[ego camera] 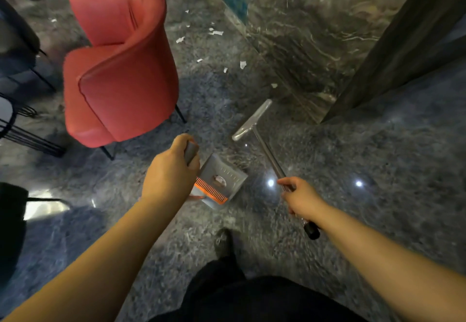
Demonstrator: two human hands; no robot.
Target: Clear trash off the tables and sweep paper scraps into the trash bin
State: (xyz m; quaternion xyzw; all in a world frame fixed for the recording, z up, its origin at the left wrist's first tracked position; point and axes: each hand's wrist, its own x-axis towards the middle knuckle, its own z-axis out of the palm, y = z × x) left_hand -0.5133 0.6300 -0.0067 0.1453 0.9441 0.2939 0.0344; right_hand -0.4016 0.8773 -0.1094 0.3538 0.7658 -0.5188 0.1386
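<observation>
Several paper scraps (242, 64) strewn beyond broom head (252, 119), along wall base; broom handle (273, 162) gripped by right hand (301, 199), dustpan (222, 183) handle clasped by left hand (171, 170).

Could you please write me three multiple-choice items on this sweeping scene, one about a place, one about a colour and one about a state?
1. Where do most paper scraps lie?
A. on the chair seat
B. on the floor by the marble wall
C. inside the dustpan

2. What colour is the chair?
A. red
B. green
C. white

3. What does the right hand do?
A. hangs idle
B. presses the wall
C. grips the broom handle

Key: 1 B, scraps dot the floor beyond the broom; 2 A, its upholstery is red; 3 C, fingers wrap the handle.
</observation>
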